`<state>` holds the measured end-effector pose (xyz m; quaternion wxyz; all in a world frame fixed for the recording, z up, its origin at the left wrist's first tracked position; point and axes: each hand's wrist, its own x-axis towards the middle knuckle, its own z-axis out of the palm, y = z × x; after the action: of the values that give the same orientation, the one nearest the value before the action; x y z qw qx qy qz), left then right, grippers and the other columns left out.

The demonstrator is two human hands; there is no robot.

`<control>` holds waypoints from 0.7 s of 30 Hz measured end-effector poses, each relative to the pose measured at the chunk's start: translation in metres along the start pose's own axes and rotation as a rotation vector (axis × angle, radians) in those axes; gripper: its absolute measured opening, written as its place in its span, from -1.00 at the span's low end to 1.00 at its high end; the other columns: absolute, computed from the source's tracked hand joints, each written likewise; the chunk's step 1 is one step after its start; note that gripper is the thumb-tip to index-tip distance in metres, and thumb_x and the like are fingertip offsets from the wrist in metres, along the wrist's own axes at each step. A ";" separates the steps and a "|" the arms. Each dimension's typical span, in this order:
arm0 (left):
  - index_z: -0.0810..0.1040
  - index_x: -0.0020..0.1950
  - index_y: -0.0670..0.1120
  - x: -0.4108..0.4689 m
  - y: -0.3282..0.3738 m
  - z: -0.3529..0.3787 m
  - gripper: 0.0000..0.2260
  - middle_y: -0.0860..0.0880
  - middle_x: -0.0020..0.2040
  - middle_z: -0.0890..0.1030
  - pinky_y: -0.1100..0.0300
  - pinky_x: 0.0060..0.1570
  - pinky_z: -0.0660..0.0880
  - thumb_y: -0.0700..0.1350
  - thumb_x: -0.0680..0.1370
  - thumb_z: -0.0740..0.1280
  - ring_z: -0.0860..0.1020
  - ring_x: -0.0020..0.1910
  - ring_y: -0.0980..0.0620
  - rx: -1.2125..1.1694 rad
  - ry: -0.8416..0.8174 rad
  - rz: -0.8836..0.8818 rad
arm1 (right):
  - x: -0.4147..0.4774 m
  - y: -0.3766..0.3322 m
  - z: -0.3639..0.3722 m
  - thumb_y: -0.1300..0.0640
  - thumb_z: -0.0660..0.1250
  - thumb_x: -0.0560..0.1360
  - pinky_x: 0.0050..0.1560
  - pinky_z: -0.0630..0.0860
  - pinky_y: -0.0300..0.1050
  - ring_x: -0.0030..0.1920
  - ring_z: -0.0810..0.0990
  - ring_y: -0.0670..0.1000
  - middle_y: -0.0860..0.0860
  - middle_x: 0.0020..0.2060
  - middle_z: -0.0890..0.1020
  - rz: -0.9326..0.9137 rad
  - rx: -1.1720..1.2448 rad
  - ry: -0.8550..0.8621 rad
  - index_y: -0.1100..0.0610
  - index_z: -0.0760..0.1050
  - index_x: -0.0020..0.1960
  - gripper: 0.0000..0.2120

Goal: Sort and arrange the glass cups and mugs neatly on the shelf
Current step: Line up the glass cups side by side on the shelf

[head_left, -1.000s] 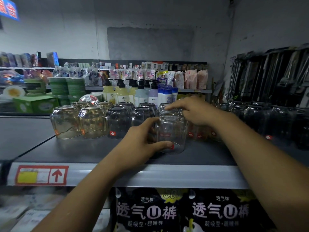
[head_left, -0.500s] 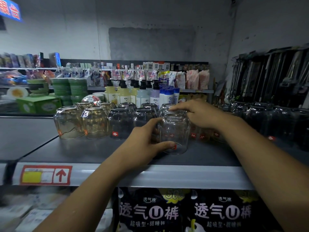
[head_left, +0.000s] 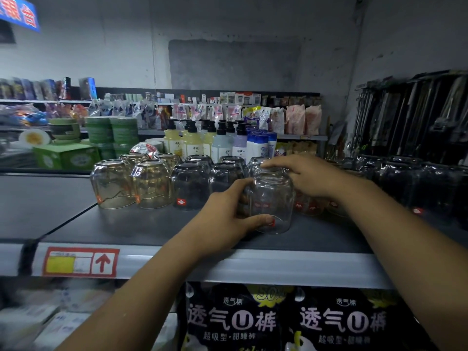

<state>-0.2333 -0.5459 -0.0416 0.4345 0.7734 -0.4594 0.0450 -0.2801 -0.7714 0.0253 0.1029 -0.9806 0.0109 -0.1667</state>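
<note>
left hand: my left hand is wrapped round the clear glass cup, thumb across the front low near the rim, fingers curled round the far side. Firm hold.
right hand: my right hand is reaching in from the right with its fingers laid fairly straight over the upturned cup bases. It grasps nothing I can see. Can't tell if it touches the held cup or the one just behind.
cup position: on the shelf, mouth down, long axis upright, standing forward of the row toward the shelf edge.
key relation: the cup sits directly right of the left palm. The row lies behind it and to its left. The left hand is the nearer, working hand.
row: amber cups far left, smoky cups next, dark cups at right, all inverted.
step, my guess: lining this cup up with the row.
next move needs: probably a slide back, keeping it upright, rim flat on the shelf.
risk: glass knocking the neighbours close behind.
background: pump bottles behind the row, price tag on the shelf lip.
</note>
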 end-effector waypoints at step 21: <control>0.45 0.43 -0.01 0.033 -0.069 -0.130 -0.24 -0.06 0.31 0.53 -0.08 0.20 0.53 0.39 0.39 0.03 0.59 0.19 -0.17 0.853 -0.071 0.103 | 0.056 -0.103 0.017 -0.24 0.48 0.43 0.05 0.60 -0.01 -0.03 0.63 0.04 0.04 0.00 0.70 0.043 -0.245 -0.047 0.08 0.66 0.11 -0.56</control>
<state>-0.1201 -0.4615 0.0107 0.0568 0.8609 -0.4524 0.2259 -0.2230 -0.6707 0.0487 -0.0137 -0.9890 0.0497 -0.1387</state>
